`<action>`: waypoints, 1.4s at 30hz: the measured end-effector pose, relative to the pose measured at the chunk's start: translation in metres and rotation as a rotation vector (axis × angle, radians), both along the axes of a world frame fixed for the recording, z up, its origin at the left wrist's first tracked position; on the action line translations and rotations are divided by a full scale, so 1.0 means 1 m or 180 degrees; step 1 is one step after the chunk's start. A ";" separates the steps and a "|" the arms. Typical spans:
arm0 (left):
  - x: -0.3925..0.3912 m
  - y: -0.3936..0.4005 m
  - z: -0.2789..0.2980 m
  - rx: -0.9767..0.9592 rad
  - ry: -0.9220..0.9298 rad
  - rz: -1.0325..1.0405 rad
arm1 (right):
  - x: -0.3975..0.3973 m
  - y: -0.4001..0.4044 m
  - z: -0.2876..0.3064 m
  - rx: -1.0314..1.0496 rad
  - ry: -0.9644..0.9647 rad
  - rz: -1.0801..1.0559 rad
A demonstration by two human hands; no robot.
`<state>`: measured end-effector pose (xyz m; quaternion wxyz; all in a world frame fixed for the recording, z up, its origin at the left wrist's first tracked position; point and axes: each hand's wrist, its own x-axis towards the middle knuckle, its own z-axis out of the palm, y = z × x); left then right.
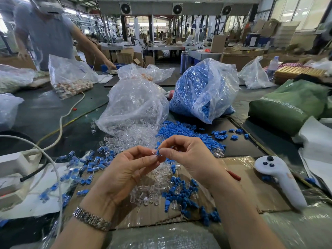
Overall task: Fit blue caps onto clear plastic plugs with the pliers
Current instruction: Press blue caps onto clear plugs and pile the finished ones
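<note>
Factory floor in the background, with big fans up at 12 o'clock and benches and cardboard boxes running far back. Up at 10 o'clock a person in a grey shirt leans over the table, which is dark and pretty cluttered.

Going left to right: a white cable snakes across at 9 o'clock, then a scatter of capped plugs, blue on clear. The left hand, with a metal watch on the wrist, has its fingertips pinching a clear plug dead centre. The right hand meets it there, pinching a blue cap that touches the plug. Can't tell how far it's seated.

Under the hands sits a flat cardboard sheet with loose clear plugs and blue caps piled at 6 o'clock. Behind, at 12, a clear bag spills plugs, and just right of it a bag of caps spills blue ones. At 3 o'clock a red handle pokes out from behind the right wrist, maybe the pliers. Then there's a white controller, and at 2 o'clock a green bag.
</note>
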<state>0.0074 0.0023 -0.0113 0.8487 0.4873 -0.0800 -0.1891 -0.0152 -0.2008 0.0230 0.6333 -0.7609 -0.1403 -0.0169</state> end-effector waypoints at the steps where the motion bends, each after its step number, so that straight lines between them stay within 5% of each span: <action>1: 0.000 0.000 0.000 -0.0011 -0.0015 -0.0004 | 0.000 0.001 -0.001 -0.0009 -0.0019 0.0030; 21: -0.006 -0.002 0.002 0.0513 -0.0428 0.0108 | 0.000 -0.001 -0.006 -0.0882 -0.0594 0.0111; 30: -0.006 -0.003 0.002 0.0490 -0.0411 0.0072 | 0.005 -0.011 -0.006 -0.0708 -0.0242 -0.0027; 32: -0.006 -0.003 0.003 0.0410 -0.0318 0.0107 | 0.011 -0.022 -0.011 -0.1412 -0.0111 -0.0815; 34: -0.006 -0.003 0.004 0.0320 -0.0222 0.0123 | 0.015 -0.032 -0.017 -0.2792 0.0449 -0.1466; 36: -0.005 -0.003 0.004 0.0284 -0.0177 0.0139 | 0.016 -0.036 -0.025 -0.3587 0.1099 -0.1562; 42: -0.003 -0.003 0.002 0.0253 -0.0155 0.0190 | 0.017 -0.037 -0.027 -0.3860 0.1168 -0.1539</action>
